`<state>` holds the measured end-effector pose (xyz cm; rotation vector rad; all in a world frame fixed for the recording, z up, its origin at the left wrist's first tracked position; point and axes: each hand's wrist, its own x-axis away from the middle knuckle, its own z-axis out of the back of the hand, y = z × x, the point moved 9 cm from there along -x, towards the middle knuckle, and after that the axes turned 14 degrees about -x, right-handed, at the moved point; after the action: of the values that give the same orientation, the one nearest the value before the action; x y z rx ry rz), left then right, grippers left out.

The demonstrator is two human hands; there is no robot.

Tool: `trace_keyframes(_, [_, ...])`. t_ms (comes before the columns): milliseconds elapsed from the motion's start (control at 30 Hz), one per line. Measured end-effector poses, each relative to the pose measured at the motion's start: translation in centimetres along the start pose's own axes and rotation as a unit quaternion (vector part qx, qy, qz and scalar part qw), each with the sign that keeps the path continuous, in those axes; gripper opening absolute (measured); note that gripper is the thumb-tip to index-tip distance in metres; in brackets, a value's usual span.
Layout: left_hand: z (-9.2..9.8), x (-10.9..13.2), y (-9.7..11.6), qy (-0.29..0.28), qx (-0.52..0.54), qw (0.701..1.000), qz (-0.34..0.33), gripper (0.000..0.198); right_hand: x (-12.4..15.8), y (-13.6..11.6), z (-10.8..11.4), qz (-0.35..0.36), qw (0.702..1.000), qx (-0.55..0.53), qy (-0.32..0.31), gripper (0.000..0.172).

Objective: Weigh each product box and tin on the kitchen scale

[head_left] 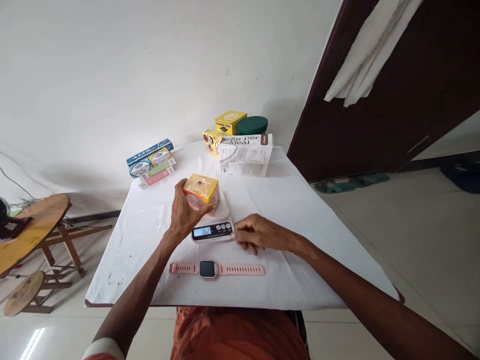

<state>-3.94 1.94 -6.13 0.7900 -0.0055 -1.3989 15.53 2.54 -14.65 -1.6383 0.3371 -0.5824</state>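
Observation:
My left hand (184,212) is wrapped around a yellow and orange box (202,188) with a shiny wrapping. The box is over the platform of a white digital kitchen scale (225,213); whether its full weight rests there I cannot tell. The lit display (203,232) seems to read 362. Beside the scale's right front corner is my right hand (255,233), its fingers curled in and nothing visible in them. In front of the scale a smartwatch (207,269) with a pink strap lies stretched out flat.
At the table's back stand a white Su-per Meal box (245,161), yellow boxes (230,120) and a green-lidded tub (252,125). Several small cartons (150,159) are grouped at the back left. A white cloth covers the table (300,270). Wooden stools (37,225) stand left.

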Motion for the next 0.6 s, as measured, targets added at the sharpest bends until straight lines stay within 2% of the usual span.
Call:
trace_keyframes(67, [0.3,0.2,-0.9,-0.004,0.03,0.999,-0.015,0.102,-0.3,0.7,-1.1,-0.02,0.998,-0.015,-0.051,0.046])
trace_keyframes(133, [0.9,0.3,-2.9,-0.008,0.061,0.998,-0.003,0.09,-0.6,1.0,-1.0,-0.02,0.997,-0.035,-0.061,0.046])
trace_keyframes(233, [2.1,0.7,-7.4,0.007,0.088,0.994,0.069,0.067,-0.8,1.3,-0.6,-0.016,0.996,-0.055,-0.071,0.047])
trace_keyframes(333, [3.3,1.2,-10.4,0.027,0.094,0.987,0.125,0.066,-0.5,1.5,-0.5,-0.012,0.995,-0.06,-0.084,0.047])
trace_keyframes(433, [3.4,1.0,-9.8,-0.002,0.107,0.988,0.107,0.068,-0.1,1.5,-0.8,-0.021,0.993,-0.049,-0.11,0.046])
trace_keyframes(600, [2.1,-1.8,-4.2,-0.127,0.097,0.987,-0.018,0.097,0.1,1.6,-0.9,-0.027,0.992,-0.037,-0.122,0.045])
